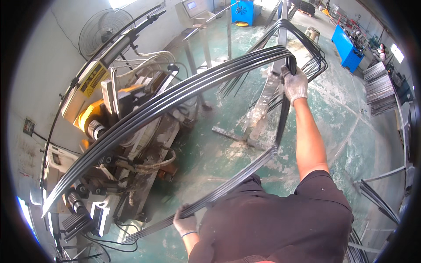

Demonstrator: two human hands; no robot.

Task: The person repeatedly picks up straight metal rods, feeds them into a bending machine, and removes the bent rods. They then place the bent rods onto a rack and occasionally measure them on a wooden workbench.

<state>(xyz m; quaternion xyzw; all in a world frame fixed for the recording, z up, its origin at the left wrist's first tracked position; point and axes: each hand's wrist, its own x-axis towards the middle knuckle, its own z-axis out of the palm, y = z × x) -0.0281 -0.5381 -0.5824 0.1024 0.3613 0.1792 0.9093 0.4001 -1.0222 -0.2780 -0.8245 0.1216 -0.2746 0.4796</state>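
A bundle of several dark bent metal bars (175,93) spans the view, its far run arching from lower left to upper right. At the far right bend, my gloved right hand (294,83) is closed around the bars with the arm stretched out. From there the bundle drops toward me, bends again, and runs back to the lower left. My gloved left hand (185,222) is wrapped around this near run, close to its lower end. Just beyond my right hand, more bent bars (302,37) hang on an upright metal stand (263,103).
On the left stands a machine with a yellow motor (90,114), hoses and cables, partly behind the bars. A caged fan (105,33) is by the wall. Blue machines (346,48) stand at the back. More bars (379,201) rest on a rack at right. The green floor (324,131) is worn.
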